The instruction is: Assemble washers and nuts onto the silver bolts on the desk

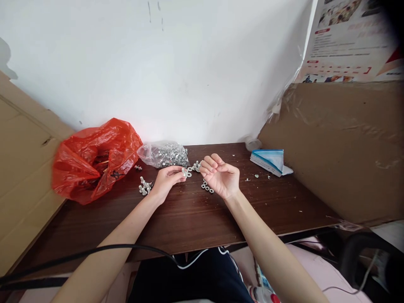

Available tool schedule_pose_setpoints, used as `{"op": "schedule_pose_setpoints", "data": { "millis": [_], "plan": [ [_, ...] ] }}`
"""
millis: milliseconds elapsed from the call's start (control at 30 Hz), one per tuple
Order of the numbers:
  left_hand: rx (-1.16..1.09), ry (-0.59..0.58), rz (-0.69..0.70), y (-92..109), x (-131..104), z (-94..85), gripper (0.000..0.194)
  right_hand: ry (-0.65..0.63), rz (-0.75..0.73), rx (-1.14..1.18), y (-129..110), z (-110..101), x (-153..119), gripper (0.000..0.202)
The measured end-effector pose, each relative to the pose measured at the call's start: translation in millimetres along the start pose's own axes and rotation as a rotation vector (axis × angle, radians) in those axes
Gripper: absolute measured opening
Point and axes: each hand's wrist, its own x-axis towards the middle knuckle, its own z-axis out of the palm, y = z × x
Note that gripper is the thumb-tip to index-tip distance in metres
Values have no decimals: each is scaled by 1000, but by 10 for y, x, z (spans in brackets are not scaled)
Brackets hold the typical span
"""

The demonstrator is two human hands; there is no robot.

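Both my hands are raised just above a dark wooden table (189, 219). My left hand (166, 181) pinches a small silver bolt (184, 171) between thumb and fingers. My right hand (219, 176) is curled palm-up beside it, its fingertips closed near the bolt's head; what it grips is too small to tell. Loose silver nuts (207, 187) lie on the table under the right hand. A few assembled bolts (144, 186) lie by the left hand. More small metal parts (195, 166) sit just behind the fingers.
A red plastic bag (94, 158) lies at the left. A clear bag of metal hardware (164, 153) sits at the back against the white wall. A blue and white packet (269, 160) lies right. Cardboard sheets stand on both sides. A black cable (94, 252) crosses the near edge.
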Motion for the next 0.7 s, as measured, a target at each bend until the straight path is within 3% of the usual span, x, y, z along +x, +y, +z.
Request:
{"op": "schedule_pose_setpoints", "data": {
  "millis": [267,500,700],
  "plan": [
    [20,9,16,11,-4,-7,25,-17,-6,13,-14,-10,-13,27],
    [167,78,115,-58,58,-77,21,46,-3,-208,-23,-31,-15,25],
    [173,36,109,-37,33,-48,27,89,-8,-205,5,-50,-1,18]
  ]
}}
